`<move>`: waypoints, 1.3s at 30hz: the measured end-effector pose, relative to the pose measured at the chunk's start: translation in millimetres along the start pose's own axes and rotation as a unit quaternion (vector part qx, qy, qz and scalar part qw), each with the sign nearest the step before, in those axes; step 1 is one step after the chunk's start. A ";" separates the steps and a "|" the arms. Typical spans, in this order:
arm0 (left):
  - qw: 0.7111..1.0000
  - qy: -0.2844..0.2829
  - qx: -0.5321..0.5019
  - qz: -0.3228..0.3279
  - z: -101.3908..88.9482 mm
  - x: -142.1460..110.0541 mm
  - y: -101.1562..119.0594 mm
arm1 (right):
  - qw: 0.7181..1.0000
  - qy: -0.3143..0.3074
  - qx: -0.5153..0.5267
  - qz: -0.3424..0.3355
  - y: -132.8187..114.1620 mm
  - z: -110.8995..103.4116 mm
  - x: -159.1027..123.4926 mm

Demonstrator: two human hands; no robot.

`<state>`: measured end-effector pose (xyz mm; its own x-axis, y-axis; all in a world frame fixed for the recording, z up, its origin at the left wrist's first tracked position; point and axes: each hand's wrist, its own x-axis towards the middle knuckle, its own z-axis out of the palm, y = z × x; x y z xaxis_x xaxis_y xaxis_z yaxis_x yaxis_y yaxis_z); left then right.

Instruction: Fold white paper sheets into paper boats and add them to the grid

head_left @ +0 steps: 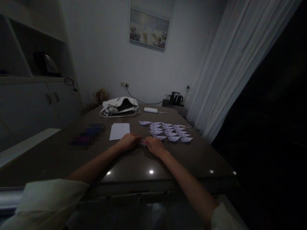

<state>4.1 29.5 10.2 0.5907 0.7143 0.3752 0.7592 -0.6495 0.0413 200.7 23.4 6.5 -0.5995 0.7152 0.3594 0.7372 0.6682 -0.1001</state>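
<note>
Both your hands meet low over the near middle of the table (192, 159), forearms reaching in from the near edge. Your left hand (130, 141) is curled, its fingers closed on the left end of a small white-and-pink piece (143, 141). Your right hand (155, 146) is likewise curled, fingertips closed on the piece's right end. Only a short middle strip of it shows between your fingers; its full shape is hidden.

Just beyond your left hand, to the left: white sheets (119, 131), lying flat, edges slightly out of line. Farther left, a pixelated patch (87, 135) of blue and pink; contents cannot be told.

Beyond and right of your right hand: folded paper boats (173, 139), set in close columns, with one apart at the far left of the group.

Far side of the table: a white bag (117, 105) at left, its mouth gaping; right of it, a white device (150, 110) with a thin strap or cord trailing right. A picture (150, 27) hangs on the far wall.
</note>
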 end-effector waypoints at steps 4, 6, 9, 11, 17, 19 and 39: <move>0.999 0.005 0.036 -0.021 -4.3 -0.5 1.2 | 1.000 0.009 -0.017 0.020 -1.8 -3.3 -2.6; 0.999 0.005 0.046 -0.028 -5.7 -1.8 -1.2 | 1.000 0.010 -0.017 0.021 -1.5 -4.1 -2.9; 0.998 -0.002 0.054 -0.030 -7.0 -4.3 -6.2 | 1.000 0.001 -0.010 0.011 1.4 -4.0 -2.8; 0.998 -0.004 0.061 -0.033 -8.1 -5.8 -8.8 | 1.000 -0.004 -0.005 0.007 4.4 -3.2 -3.3; 0.997 -0.011 0.077 -0.022 -12.5 -6.5 -11.0 | 1.000 0.005 -0.002 0.012 10.5 -2.6 -6.8; 0.997 -0.015 0.080 -0.016 -13.0 -6.0 -11.4 | 1.000 0.006 -0.002 0.015 10.9 -3.8 -7.6; 0.994 0.000 0.103 0.043 -7.5 -4.5 -1.5 | 1.000 0.020 -0.004 -0.007 13.0 -8.8 -10.9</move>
<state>-1.7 25.3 15.5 0.6562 0.6584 0.3686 0.7456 -0.6410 -0.1823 219.5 22.5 9.4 -0.5965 0.6977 0.3967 0.7319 0.6757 -0.0879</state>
